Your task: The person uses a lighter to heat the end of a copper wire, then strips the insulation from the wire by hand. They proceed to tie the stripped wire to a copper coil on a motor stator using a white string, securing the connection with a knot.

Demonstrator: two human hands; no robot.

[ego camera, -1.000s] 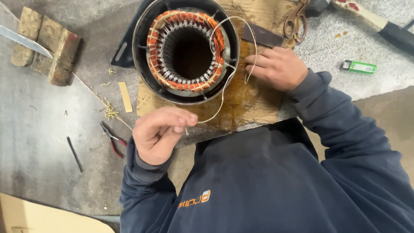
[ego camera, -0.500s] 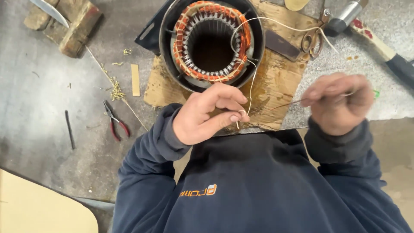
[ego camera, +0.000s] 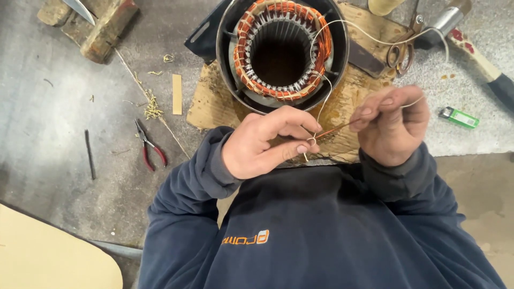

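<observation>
The left hand [ego camera: 262, 143] pinches a pale cord [ego camera: 320, 104] at a small loop; the right hand [ego camera: 393, 126] grips a thin copper-coloured needle [ego camera: 337, 128] poking toward it. The cord runs up to the stator [ego camera: 284, 48] on the bench [ego camera: 64, 118]. Lacing looks partly done; much of the winding looks unlaced.
</observation>
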